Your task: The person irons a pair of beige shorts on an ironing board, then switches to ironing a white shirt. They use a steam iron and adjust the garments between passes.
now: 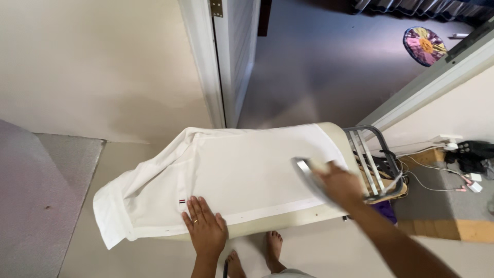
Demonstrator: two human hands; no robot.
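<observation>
A white shirt (231, 170) lies spread over a cream ironing board (339, 139). My left hand (205, 225) rests flat on the shirt's near edge, fingers apart, beside a small striped tag. My right hand (340, 184) grips a clothes iron (307, 176), tilted up with its metal soleplate facing left, above the right end of the shirt.
A metal iron rest (373, 154) sticks out from the board's right end. Cables and a power strip (453, 144) lie on the floor at right. An open doorway (309, 62) is behind the board, with a round colourful mat (424, 45) beyond. My bare feet (272, 247) stand below.
</observation>
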